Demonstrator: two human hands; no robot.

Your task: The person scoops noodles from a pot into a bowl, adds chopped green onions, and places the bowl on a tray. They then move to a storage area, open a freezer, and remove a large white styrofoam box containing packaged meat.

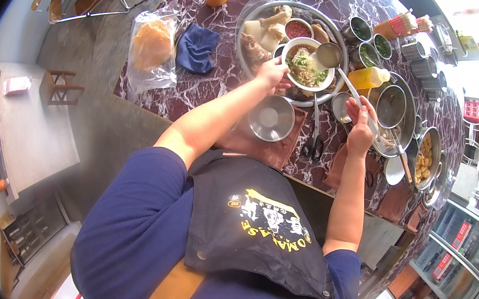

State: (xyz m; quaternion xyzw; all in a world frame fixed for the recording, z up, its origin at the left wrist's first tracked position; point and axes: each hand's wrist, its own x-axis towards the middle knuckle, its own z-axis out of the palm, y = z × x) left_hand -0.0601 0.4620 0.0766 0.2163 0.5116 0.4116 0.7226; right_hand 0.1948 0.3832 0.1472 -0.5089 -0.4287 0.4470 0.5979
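Observation:
My left hand [274,76] grips the left rim of a white bowl [329,81] above a large round tray. Noodles or shredded food with chopped green herbs [306,65] fill the bowl. In my right hand [361,128] is the long handle of a metal ladle [329,55]. The ladle's head hangs over the bowl's right rim, and pale liquid shows beside it. On the tray [242,62] lie pieces of meat [254,49], pale blocks and a dish of chopped red pepper [298,30]. A metal bowl [271,117] stands nearer my body.
Kitchen scissors [313,147] lie beside a brown cloth [281,154]. To the right are a yellow squeeze bottle [364,79], a pot with a strainer [391,106], a pan of fried pieces [424,159] and tins of herbs [362,29]. Leftward are a blue cloth [197,49] and plastic bag [153,47].

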